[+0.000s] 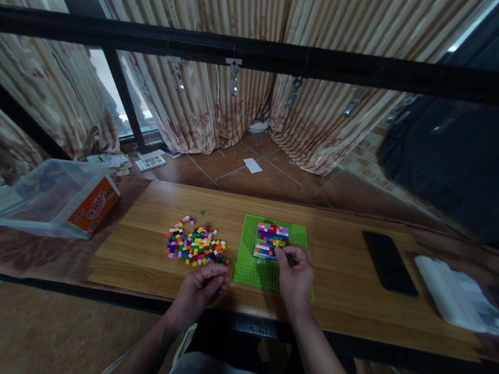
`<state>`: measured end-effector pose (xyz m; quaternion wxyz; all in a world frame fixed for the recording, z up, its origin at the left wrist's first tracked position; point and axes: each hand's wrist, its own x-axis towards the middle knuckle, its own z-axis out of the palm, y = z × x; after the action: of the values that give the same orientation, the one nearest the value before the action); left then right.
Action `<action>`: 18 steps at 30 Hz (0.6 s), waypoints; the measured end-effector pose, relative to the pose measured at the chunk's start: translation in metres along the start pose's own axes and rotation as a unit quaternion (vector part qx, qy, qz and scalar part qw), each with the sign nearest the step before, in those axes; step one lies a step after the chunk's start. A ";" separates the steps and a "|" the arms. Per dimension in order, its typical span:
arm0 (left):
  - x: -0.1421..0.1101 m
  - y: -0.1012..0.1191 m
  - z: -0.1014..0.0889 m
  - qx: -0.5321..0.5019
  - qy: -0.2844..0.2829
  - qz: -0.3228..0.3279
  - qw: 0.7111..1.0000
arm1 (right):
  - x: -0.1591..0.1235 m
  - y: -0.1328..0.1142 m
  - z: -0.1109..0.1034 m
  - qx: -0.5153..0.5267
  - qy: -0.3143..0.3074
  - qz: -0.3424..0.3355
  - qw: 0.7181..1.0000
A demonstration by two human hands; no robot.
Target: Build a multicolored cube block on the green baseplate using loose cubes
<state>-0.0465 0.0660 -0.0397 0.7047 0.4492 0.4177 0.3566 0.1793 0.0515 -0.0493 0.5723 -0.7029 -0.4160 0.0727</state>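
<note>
On the wooden table lies a green baseplate (246,261) that carries a block of many-coloured toy bricks (271,233) set in rows. My right hand (296,274) is over the right side of that block, thumb and forefinger pinched together at its lower right edge; whatever is between the fingertips is too small to make out. A heap of loose small bricks (197,245) in mixed colours is spread left of the baseplate. Just below the heap's lower right end, my left hand (203,286) has its fingers curled with the tips together, and their contents are hidden.
A clear plastic bin (55,184) with an orange label stands at the left. To the right lie a black phone (390,262) and a white packet (443,291). A black metal bar (268,56) crosses beyond the table (334,310), before striped curtains (237,12).
</note>
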 end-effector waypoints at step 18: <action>-0.017 0.006 0.000 -0.022 0.025 0.076 0.997 | -0.054 -0.049 0.025 -0.075 -0.231 -0.168 0.955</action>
<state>-0.0536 0.0530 -0.0293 0.6744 0.4548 0.3919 0.4298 0.1055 0.0340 -0.0352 0.4100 -0.6278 -0.6534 0.1039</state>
